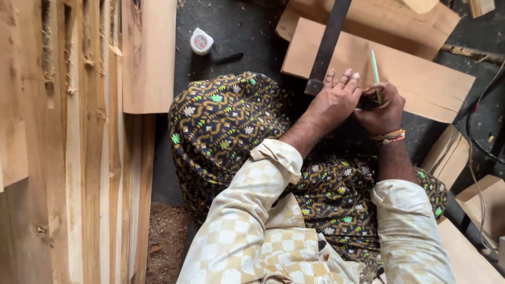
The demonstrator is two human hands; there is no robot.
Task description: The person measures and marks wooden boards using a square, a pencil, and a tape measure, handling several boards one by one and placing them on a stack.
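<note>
A pale wooden board lies on the dark floor in front of my knees. A dark metal square rests across it, running up and to the right. My left hand presses flat on the lower end of the square, fingers together and stretched out. My right hand sits just to its right, closed around a light green pencil that points upward, its lower end near the board's near edge. Thread bands circle my right wrist.
A white tape measure lies on the floor at upper centre. Rough planks stand stacked along the left. More boards lie behind the worked one, offcuts and a cable at the right. Sawdust lies lower left.
</note>
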